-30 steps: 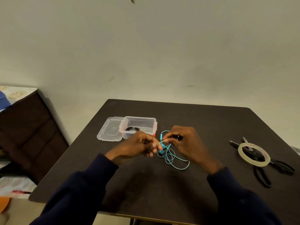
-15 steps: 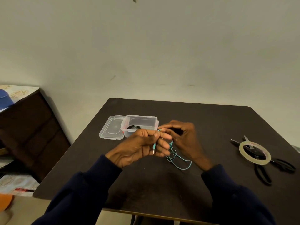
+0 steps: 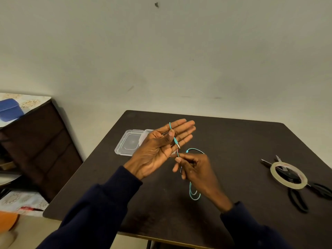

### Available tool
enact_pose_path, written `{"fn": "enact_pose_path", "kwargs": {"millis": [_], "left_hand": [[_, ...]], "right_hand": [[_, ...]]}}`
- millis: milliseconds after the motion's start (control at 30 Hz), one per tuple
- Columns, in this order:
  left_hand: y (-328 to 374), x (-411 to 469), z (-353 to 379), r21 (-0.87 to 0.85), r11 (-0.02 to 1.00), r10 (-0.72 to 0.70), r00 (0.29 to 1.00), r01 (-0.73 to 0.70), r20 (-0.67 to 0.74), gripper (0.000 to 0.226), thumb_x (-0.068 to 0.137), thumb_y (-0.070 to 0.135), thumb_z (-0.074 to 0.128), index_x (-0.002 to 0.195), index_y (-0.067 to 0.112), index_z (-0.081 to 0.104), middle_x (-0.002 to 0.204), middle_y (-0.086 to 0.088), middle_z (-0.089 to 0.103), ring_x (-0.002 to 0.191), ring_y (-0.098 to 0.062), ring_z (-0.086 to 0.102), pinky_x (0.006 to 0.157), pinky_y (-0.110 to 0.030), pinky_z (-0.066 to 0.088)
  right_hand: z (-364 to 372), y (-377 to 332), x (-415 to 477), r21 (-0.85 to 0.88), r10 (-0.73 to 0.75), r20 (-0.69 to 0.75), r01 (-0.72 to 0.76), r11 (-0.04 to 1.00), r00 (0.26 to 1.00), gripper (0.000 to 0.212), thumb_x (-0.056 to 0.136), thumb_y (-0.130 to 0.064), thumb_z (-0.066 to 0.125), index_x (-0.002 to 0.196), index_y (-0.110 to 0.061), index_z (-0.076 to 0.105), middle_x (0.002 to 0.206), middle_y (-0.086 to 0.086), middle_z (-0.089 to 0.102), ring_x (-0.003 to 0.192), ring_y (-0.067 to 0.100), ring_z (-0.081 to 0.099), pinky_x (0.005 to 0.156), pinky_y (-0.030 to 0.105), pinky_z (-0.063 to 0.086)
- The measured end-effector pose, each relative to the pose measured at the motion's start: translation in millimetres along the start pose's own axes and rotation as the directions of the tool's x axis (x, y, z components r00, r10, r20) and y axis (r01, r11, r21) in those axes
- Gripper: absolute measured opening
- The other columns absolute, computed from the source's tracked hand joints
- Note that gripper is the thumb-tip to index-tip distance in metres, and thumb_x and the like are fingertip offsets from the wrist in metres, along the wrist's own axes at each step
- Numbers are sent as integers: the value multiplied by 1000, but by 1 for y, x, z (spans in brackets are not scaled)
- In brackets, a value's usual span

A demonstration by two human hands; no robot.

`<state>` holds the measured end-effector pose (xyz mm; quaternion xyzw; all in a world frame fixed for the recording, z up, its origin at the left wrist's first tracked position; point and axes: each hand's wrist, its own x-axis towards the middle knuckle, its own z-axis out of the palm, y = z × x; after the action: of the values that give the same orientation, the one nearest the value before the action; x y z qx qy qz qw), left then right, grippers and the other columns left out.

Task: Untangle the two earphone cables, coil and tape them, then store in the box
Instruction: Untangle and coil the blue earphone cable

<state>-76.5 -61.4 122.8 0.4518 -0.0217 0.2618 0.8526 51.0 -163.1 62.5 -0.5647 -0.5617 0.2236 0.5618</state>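
Cable: teal loops hang below the right hand, over mid-table. Right hand: pinches the cable between finger and thumb. Left hand: a second ago bunched on the tangle, now raised, fingers straight, thumb pinning the plug end across them. I judge untangling done and coiling begun. Box, lid: behind, toward the far left corner. Tape, scissors: right edge.

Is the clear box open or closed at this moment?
Open. Its lid lies flat on the table beside the box, not on it. The left hand hides most of the box.
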Motion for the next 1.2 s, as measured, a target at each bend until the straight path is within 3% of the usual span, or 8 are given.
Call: {"fn": "enact_pose_path", "kwargs": {"millis": [233,333,433,600,733,867,1033,1200], "left_hand": [[-5,-6,11,87,987,-146,979,134,141,52,99,-17,32,149,-4,33,149,-27,45,135,-43,48,110,-40,46],[-4,-10,12,176,970,-188,975,166,118,49,99,-13,38,147,-2,40,144,-23,52,122,-33,62,101,-31,51],[-1,-9,11,125,972,-205,978,201,25,40,105,13,41,140,-3,50,122,-18,66,91,-18,66,79,-22,54],[8,-7,6,-17,984,-176,983,175,-60,33,106,29,40,107,7,64,80,-4,56,56,-8,43,51,-20,29],[18,-10,-6,134,985,-95,989,110,-113,27,104,22,45,101,8,68,80,-3,54,54,-8,41,51,-21,26],[19,-20,-22,351,879,-216,926,322,-309,29,100,15,51,114,-2,69,85,-10,71,56,-12,59,49,-17,48],[15,-37,-38,178,889,-315,845,422,-432,25,101,1,45,120,-6,60,88,-22,74,65,-24,73,55,-24,59],[9,-50,-61,45,909,-314,753,414,-578,26,103,-4,35,114,-5,59,93,-24,75,77,-29,76,65,-27,63]], "right_hand": [[-25,-10,7,-147,-69,-209,39,988,976,31,91,8,58,66,-7,69,55,2,65,46,8,59,47,18,45],[-39,-15,14,-216,-155,-187,114,970,970,27,87,11,62,80,-12,76,67,-4,71,58,8,67,53,17,50],[-48,-24,18,-158,-124,-141,101,982,982,18,94,-5,65,104,-12,77,80,1,76,59,14,68,54,20,53],[-65,-31,21,-79,70,0,-70,994,998,19,90,-22,70,101,-7,76,75,7,75,48,9,56,47,16,45],[-87,-30,19,-151,137,104,-120,981,985,19,91,-26,68,98,-12,78,75,7,75,50,13,55,49,18,46],[-105,-30,14,-185,147,78,-131,974,986,25,88,-32,67,97,-10,77,75,9,75,49,11,54,50,18,46],[-117,-29,11,-244,93,-40,-100,965,995,14,92,-24,68,91,-14,78,70,4,75,51,15,56,49,23,45],[-117,-24,13,-324,72,-49,-84,942,996,9,85,-23,77,87,-15,80,70,-2,76,71,15,74,72,25,59]]}}
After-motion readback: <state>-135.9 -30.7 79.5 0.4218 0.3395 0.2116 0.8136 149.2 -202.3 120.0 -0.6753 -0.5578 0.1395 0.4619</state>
